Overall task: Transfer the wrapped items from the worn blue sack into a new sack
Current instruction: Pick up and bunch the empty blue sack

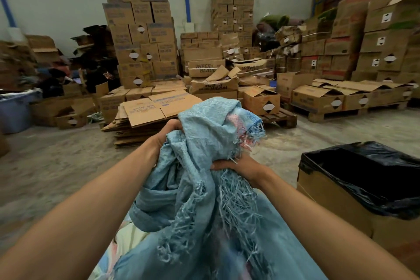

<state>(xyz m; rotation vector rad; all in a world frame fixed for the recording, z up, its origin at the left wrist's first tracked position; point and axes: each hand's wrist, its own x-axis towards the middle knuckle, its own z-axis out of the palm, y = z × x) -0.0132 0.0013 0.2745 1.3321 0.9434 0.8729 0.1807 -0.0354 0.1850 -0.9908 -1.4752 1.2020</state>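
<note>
Cardboard boxes (pixel 145 36) are stacked all along the back wall, with a pile of flattened ones (pixel 156 113) on the dusty concrete floor (pixel 56 161) right in front of you and a wooden pallet (pixel 279 118) just behind the sack. You've got the worn blue sack (pixel 200 166) bunched up between both hands, held up at about the middle of your view. Your left hand (pixel 168 134) has its fingers curled tight into the upper folds on the left side, and your right hand (pixel 241 166) is gripping a wad of the frayed edge lower down on the right, loose blue threads hanging out all around it. More of the sack drapes down toward you under your arms. Some pale, colourful stuff (pixel 122 241) peeks out bottom left beneath it, but you can't really tell what it is. Off to your right sits a cardboard box lined with a black plastic bag (pixel 368 166), open at the top.
</note>
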